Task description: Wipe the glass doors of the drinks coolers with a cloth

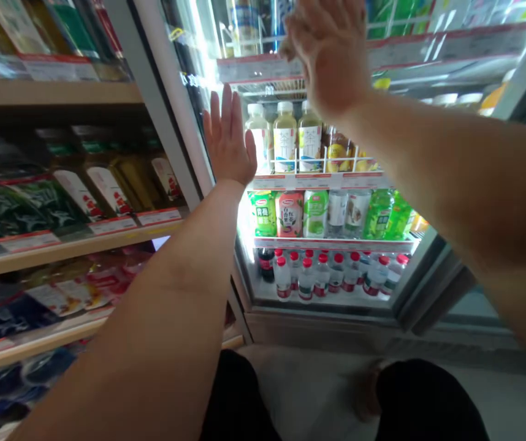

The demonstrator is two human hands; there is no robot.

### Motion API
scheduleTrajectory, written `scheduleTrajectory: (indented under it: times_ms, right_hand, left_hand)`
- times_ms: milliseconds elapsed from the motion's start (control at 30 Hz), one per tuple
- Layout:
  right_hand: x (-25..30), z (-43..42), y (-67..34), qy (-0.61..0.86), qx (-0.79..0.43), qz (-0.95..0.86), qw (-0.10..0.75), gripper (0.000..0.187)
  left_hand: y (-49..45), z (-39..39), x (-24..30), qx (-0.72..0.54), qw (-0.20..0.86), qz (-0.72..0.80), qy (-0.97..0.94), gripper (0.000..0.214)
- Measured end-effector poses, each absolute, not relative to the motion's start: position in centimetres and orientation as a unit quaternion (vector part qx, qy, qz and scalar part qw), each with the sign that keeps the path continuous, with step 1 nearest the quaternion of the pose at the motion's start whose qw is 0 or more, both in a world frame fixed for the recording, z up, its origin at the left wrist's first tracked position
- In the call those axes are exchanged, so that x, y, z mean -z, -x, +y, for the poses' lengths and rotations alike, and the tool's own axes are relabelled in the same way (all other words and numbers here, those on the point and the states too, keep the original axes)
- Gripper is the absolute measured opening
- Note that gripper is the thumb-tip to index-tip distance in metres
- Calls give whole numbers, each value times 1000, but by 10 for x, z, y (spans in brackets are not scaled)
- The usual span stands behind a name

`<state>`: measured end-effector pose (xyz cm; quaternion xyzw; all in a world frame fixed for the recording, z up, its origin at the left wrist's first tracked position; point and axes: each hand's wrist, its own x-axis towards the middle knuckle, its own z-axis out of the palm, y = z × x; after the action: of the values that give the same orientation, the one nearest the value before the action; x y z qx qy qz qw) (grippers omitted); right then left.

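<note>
My left hand (pixel 230 138) is raised with its palm forward and fingers stretched up, holding nothing. It is at the left side of a lit drinks fridge (pixel 318 317), near its glass; whether it touches the glass I cannot tell. Just right of it stand white-capped tea bottles (pixel 284 138). Higher up, my right hand (pixel 331 58) is lifted in front of the upper shelf, its fingertips close to the top edge of the view. Its fingers look extended and slightly blurred, with nothing visible in them. My right forearm covers part of the bottles behind it.
Lower fridge shelves hold green and red drink bottles (pixel 289 214) and small red-capped water bottles (pixel 306 278). To the left, an open wooden shelf (pixel 74 248) carries dark bottles and packs. A door frame (pixel 417 285) stands at right. My legs are above a grey floor (pixel 313 380).
</note>
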<state>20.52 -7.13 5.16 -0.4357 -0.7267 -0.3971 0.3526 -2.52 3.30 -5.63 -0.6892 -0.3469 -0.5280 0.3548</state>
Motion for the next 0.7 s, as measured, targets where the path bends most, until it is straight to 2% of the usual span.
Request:
scheduleTrajectory:
  times_ms: [100,167,233,300,367,467,533,600,700]
  right_hand:
    - [-21,-74,-208,368,369,-813,260,49]
    - [-21,-78,-217,345,370,-836,211,45]
    - [-39,-83,-229,376,399,-802,235,49]
    - [-58,-87,-239,440,418,-729,317,54]
    - [-58,-88,-243,473,415,-682,373,56]
    - [-16,-82,-241,418,395,-744,341,58]
    - [18,-75,-238,370,361,-817,254,60]
    - [35,-67,-238,337,344,-847,225,66]
    - [22,-60,-245,315,335,-836,298,69]
  left_hand:
    - [24,33,55,519,358,-368,684,70]
    - [24,29,55,507,354,-375,691,72]
    - [26,26,55,465,367,-360,721,78]
    - [27,23,55,423,387,-337,747,83]
    - [28,22,55,442,393,-337,732,80]
    - [25,21,55,517,366,-356,687,72]
    - [23,20,56,529,353,-351,687,71]
    - [22,20,56,530,348,-343,693,71]
    - [25,20,56,528,342,-354,692,70]
